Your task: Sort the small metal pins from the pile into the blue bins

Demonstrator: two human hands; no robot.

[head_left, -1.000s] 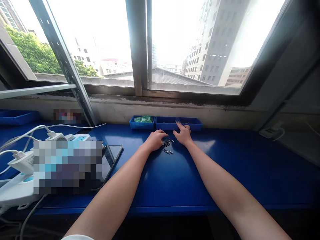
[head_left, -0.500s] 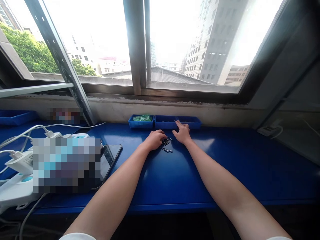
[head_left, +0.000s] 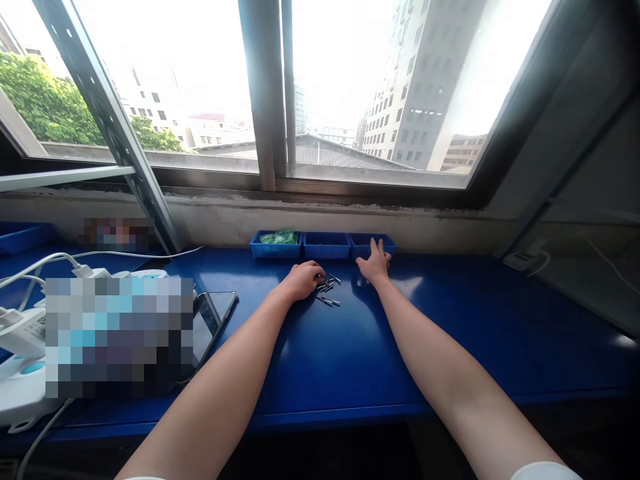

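Several thin metallic and black pieces (head_left: 329,302) lie in a loose pile on the blue table. My left hand (head_left: 304,280) rests at the pile's left edge, its fingers curled and closed; what they hold, if anything, is hidden. My right hand (head_left: 375,261) reaches over the front rim of the right blue bin (head_left: 357,252), fingers spread apart, fingertips over the inside. The middle blue bin (head_left: 327,252) has small dark items inside, too small to name. Green packets (head_left: 281,237) fill the left blue bin (head_left: 277,252).
A phone (head_left: 215,320) lies on the blue table (head_left: 340,373) left of my left forearm. Beyond it are a white power strip (head_left: 25,380) with plugs and cables, and a blurred patch. A metal shelf post (head_left: 120,140) stands at the left, before the window.
My right hand has moved right, from the border of the middle and right bins to the right bin, with its fingers spread. The view has shifted slightly. My left hand stays by the pile.
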